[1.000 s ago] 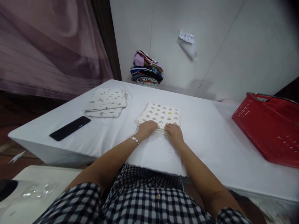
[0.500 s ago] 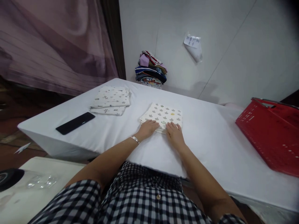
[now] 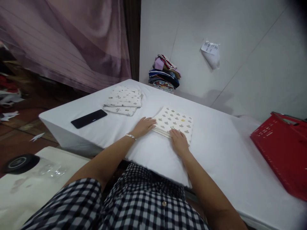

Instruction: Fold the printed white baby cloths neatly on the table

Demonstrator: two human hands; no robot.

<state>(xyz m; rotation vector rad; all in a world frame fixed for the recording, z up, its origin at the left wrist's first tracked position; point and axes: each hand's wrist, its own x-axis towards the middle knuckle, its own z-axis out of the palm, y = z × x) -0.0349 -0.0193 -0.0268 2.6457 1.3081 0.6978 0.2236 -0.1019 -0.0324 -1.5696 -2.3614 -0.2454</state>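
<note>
A folded cream cloth [image 3: 176, 119] printed with grey cloud-like shapes lies flat on the white-covered table [image 3: 216, 150] in front of me. My left hand [image 3: 144, 125] is at its left corner, fingers stretched out and fingertips touching the edge. Across its near side, my right hand [image 3: 179, 141] rests with its fingers flat on top. Neither hand grips the cloth. Farther left is a second folded cloth [image 3: 123, 99], white with small dark motifs, in a slightly uneven stack. A black phone [image 3: 89, 118] lies beside that stack, nearer the table's left edge.
A red plastic basket [image 3: 280, 153] stands at the table's right end. Behind the far edge rises a pile of folded clothes [image 3: 165, 75] against the wall. At lower left, a pale surface [image 3: 26, 195] holds a round black object [image 3: 22, 163] and clear plastic. A pink curtain [image 3: 79, 41] hangs at left.
My left hand has slid left, off the cloth's top to its left corner. My right hand stays on the near side. The camera view has turned somewhat left.
</note>
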